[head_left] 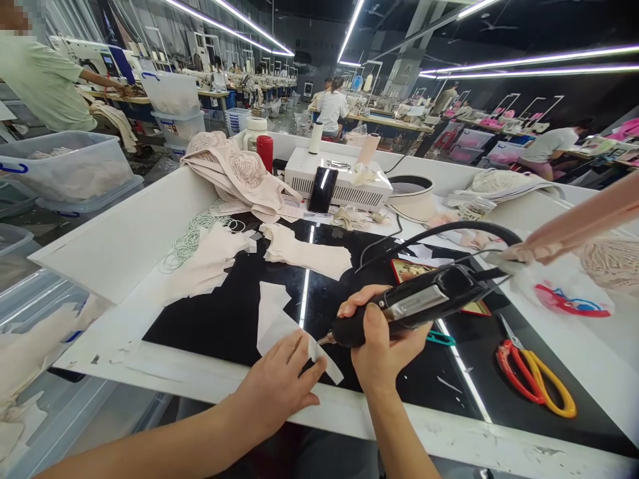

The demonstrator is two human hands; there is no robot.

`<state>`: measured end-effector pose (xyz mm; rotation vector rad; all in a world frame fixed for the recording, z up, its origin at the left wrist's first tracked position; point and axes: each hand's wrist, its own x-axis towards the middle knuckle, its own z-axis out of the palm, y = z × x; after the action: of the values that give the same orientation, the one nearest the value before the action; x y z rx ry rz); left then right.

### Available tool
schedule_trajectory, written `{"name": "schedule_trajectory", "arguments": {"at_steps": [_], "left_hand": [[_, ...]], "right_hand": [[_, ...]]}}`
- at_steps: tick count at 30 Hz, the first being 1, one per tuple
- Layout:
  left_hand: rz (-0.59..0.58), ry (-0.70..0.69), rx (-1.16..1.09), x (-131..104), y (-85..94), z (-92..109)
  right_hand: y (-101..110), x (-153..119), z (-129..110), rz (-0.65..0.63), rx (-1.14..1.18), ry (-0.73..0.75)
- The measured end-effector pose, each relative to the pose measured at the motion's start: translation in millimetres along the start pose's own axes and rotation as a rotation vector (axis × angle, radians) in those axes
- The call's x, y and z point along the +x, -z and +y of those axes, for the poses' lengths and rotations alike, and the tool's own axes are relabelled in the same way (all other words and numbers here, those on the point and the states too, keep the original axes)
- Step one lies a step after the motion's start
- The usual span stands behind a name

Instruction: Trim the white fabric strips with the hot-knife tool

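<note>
My right hand (pixel 384 342) is wrapped round a black corded hand tool (pixel 414 303) with a silver plate on its side. The tool's thin metal tip points left and meets a thin white piece (pixel 279 329), paper or fabric I cannot tell. My left hand (pixel 284 372) lies on this white piece with its fingers stretched out, close to the tip. The piece rests on the black table surface (pixel 229 319) near the front edge. Behind it is a stack of cream fabric pieces (pixel 309 253). Further cream pieces (pixel 204 259) lie to the left.
Scissors (pixel 536 379) with red and yellow handles lie at right. A phone (pixel 322 189) leans on a white box (pixel 344 176) at the back. Lace bra pieces (pixel 229 169) are piled back left beside green cord (pixel 200 239). The tool's cable (pixel 449 227) arches to the right.
</note>
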<state>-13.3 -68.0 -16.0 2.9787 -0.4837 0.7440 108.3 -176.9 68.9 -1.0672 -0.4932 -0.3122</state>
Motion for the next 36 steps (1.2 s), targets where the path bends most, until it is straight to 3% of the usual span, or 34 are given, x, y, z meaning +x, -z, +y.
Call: {"name": "schedule_trajectory", "arguments": {"at_steps": [12, 36], "left_hand": [[-0.121, -0.008, -0.107, 4.6, 38.4, -22.2], [-0.169, 0.000, -0.148, -3.4, 38.8, -22.7]], "right_hand": [[-0.6, -9.9, -8.1, 0.009, -0.041, 0.014], [-11.7, -5.5, -4.9, 0.011, -0.017, -0.024]]}}
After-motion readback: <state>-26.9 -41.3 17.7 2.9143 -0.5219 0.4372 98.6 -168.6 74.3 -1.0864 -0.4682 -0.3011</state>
